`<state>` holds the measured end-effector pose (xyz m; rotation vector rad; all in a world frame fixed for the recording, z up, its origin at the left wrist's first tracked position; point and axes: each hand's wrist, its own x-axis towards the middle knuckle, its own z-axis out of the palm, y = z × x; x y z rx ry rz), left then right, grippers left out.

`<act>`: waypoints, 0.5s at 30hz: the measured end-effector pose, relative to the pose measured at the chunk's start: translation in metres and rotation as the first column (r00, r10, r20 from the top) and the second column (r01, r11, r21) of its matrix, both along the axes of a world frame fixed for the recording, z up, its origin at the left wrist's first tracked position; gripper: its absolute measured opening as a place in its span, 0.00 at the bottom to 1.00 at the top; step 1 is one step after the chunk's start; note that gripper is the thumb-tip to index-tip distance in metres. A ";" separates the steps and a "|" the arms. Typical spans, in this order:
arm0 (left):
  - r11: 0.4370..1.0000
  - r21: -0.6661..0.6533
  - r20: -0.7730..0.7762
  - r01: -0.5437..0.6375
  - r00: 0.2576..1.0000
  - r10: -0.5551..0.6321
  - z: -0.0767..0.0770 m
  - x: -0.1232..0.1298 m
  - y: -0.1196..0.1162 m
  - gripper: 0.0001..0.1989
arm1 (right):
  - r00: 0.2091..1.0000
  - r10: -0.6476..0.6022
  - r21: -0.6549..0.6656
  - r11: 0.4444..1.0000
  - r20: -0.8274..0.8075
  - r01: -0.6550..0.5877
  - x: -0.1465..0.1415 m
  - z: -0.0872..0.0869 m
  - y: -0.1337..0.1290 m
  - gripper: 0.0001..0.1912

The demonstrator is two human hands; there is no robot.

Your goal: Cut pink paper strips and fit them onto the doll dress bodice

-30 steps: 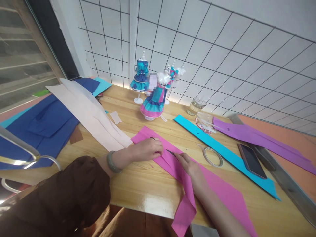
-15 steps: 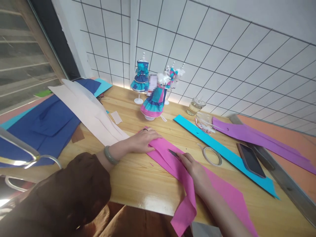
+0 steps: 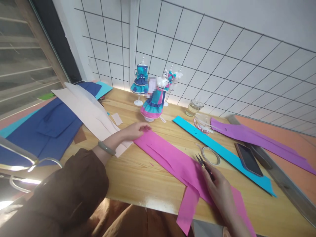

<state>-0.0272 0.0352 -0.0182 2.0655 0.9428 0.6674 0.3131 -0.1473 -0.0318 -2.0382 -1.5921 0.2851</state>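
Note:
My left hand [image 3: 135, 131] is at the far left end of a long pink piece of cloth [image 3: 165, 151], its fingers loosely bent and apart at the cloth's edge. A grey-green bangle circles that wrist. In my right hand [image 3: 219, 187] is a pair of small dark thread snips [image 3: 204, 164], blades pointing up and left above the pink cloth. A slit runs along the cloth, and a strip of it hangs over the table's front edge. The handles of the snips are partly hidden by my fingers.
Right of the pink cloth lie a tape roll [image 3: 210, 155], a turquoise strip [image 3: 217, 148], a phone [image 3: 249, 159] and purple cloth [image 3: 256, 140]. Doll dresses on stands [image 3: 151, 107] and a glass jar [image 3: 194, 107] stand behind. Pale pink [image 3: 86, 112] and navy cloth [image 3: 39, 138] lie left.
My left hand has shifted slightly left and lifted from lying flat on the cloth. My right hand has moved right and toward me with the snips, whose blades now show parted.

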 end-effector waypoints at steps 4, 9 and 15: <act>0.956 -0.008 -0.019 -0.292 0.956 0.292 -0.005 -0.004 0.008 0.18 | 0.984 -0.108 -0.030 0.994 -0.139 0.105 -0.006 0.003 -0.014 0.26; 0.905 0.233 -0.295 -0.356 0.861 0.415 -0.015 -0.003 0.010 0.22 | 0.981 -0.079 -0.069 0.995 -0.175 0.067 -0.019 0.008 -0.010 0.32; 0.938 0.214 -0.271 -0.272 0.906 0.324 -0.015 0.003 0.006 0.12 | 0.991 0.025 -0.089 0.995 -0.130 -0.037 -0.036 0.018 0.014 0.22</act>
